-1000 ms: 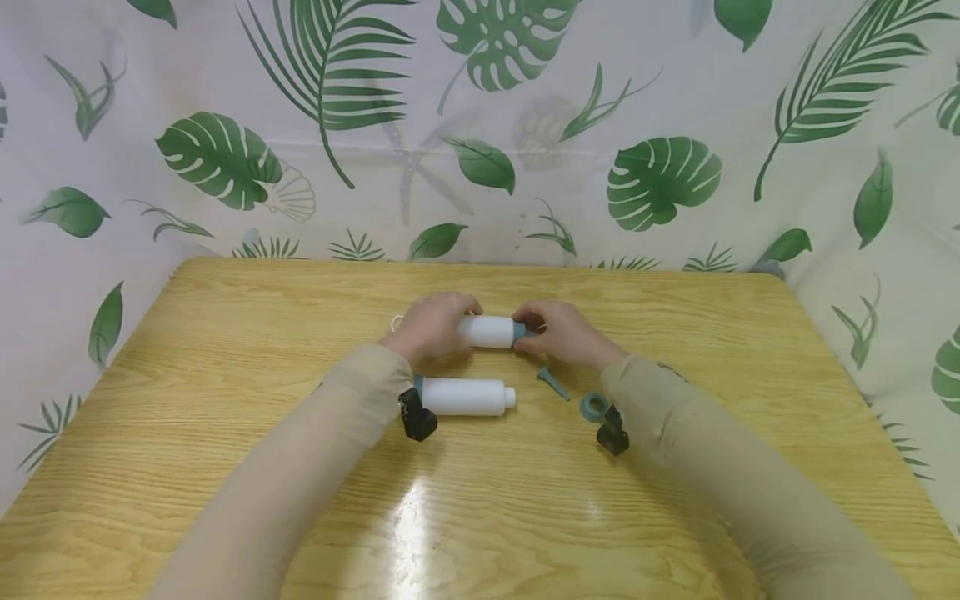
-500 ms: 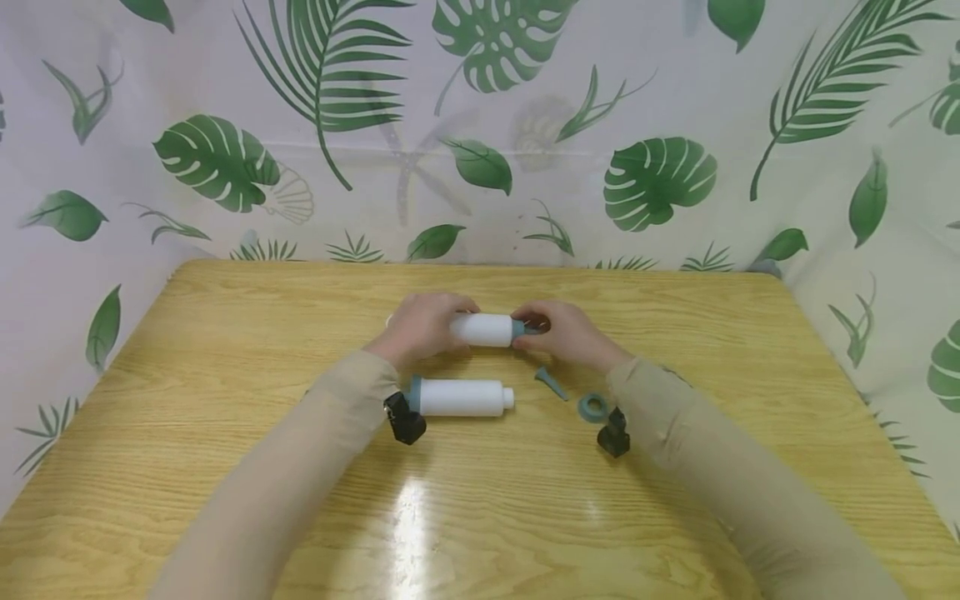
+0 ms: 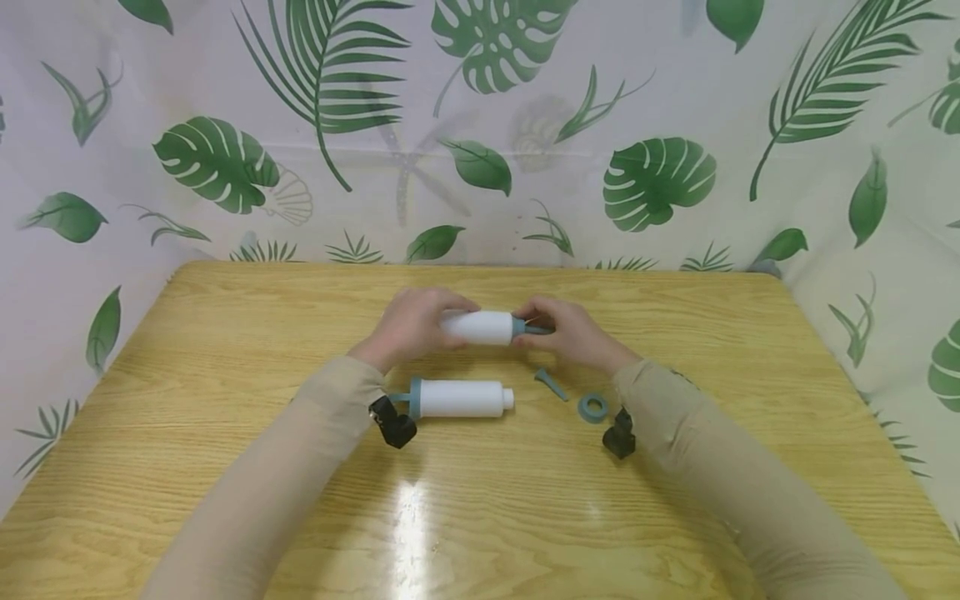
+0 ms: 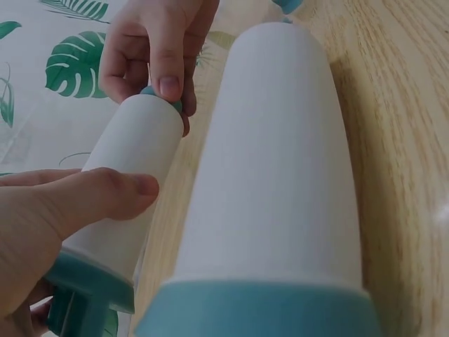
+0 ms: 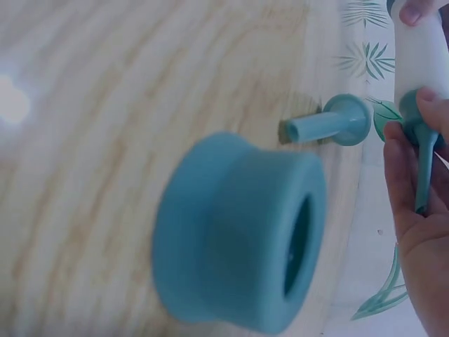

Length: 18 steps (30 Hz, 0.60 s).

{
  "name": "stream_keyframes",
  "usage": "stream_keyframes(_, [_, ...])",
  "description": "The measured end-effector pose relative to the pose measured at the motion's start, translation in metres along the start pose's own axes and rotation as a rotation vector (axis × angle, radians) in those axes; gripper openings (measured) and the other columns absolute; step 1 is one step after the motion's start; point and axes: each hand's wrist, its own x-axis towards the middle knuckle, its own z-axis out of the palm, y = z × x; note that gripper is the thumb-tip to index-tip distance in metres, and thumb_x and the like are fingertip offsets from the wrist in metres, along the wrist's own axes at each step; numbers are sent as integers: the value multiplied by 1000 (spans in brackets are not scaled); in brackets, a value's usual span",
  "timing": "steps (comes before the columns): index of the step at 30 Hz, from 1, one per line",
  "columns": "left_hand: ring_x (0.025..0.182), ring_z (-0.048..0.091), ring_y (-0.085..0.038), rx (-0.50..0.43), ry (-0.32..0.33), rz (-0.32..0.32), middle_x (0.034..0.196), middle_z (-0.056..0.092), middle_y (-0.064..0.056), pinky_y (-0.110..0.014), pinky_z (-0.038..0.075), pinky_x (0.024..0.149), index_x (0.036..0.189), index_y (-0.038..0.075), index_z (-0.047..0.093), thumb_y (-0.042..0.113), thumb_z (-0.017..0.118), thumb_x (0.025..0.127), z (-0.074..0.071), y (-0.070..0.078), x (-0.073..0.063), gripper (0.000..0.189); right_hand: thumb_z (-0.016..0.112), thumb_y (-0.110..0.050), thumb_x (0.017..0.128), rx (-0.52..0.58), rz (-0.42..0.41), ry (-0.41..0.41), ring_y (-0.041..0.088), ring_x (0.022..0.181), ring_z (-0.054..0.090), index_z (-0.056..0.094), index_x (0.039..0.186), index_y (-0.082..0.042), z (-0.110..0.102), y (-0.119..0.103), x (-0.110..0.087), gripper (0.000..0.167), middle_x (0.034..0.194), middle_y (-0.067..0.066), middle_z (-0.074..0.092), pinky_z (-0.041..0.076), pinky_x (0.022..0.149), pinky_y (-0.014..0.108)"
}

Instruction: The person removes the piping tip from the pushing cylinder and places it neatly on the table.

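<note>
My left hand (image 3: 411, 327) grips the white barrel of a sausage stuffer (image 3: 487, 328), held sideways over the far middle of the table. In the left wrist view, the thumb lies across the barrel (image 4: 133, 144), above its teal end cap (image 4: 91, 281). At the other end, my right hand (image 3: 576, 335) pinches a teal nozzle (image 3: 519, 327) by its wide base, against the barrel's mouth. The right wrist view shows the nozzle's thin stem (image 5: 425, 168) pointing back over the palm. Part of the left fingers is hidden behind the barrel.
A second white sausage stuffer (image 3: 461, 398) lies nearer on the wooden table (image 3: 480, 517), its teal plunger end to the left. Right of it lie a loose teal nozzle (image 3: 551, 384) and a teal ring (image 3: 592, 407). A leaf-print cloth (image 3: 480, 167) stands behind the table.
My left hand has shifted left, and its wrist now uncovers the second stuffer's plunger end. The held barrel has moved slightly left and up. More of the nozzle's stem shows under my right hand.
</note>
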Motion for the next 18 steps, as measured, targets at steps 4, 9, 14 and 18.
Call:
stream_keyframes(4, [104, 59, -18, -26, -12, -10, 118, 66, 1, -39, 45, 88, 120, 21, 69, 27, 82, 76, -1, 1, 0, 46, 75, -8, 82, -21, -61, 25, 25, 101, 64, 64, 102, -4, 0, 0, 0, 24, 107, 11, 66, 52, 87, 39])
stream_keyframes(9, [102, 60, -19, -32, -29, -21, 117, 66, 0, -36, 47, 86, 121, 21, 68, 26, 82, 76, -1, 0, 1, 48, 77, -6, 79, -67, -124, 57, 24, 95, 64, 66, 101, -2, 1, 2, -1, 25, 102, 10, 67, 53, 85, 41])
stream_keyframes(14, [101, 60, -19, -28, -37, -31, 118, 66, -1, -36, 47, 85, 122, 21, 67, 26, 82, 76, 0, -1, 1, 49, 77, -3, 78, -54, -150, 69, 26, 96, 65, 67, 103, 1, 3, 1, -3, 27, 103, 14, 67, 54, 84, 36])
stream_keyframes(18, [102, 60, -19, -37, -41, -52, 119, 66, -2, -35, 48, 86, 123, 22, 67, 25, 83, 75, 0, -1, 2, 50, 78, -1, 77, -53, -185, 88, 27, 94, 66, 67, 102, 3, 4, 0, -4, 28, 102, 15, 67, 53, 84, 33])
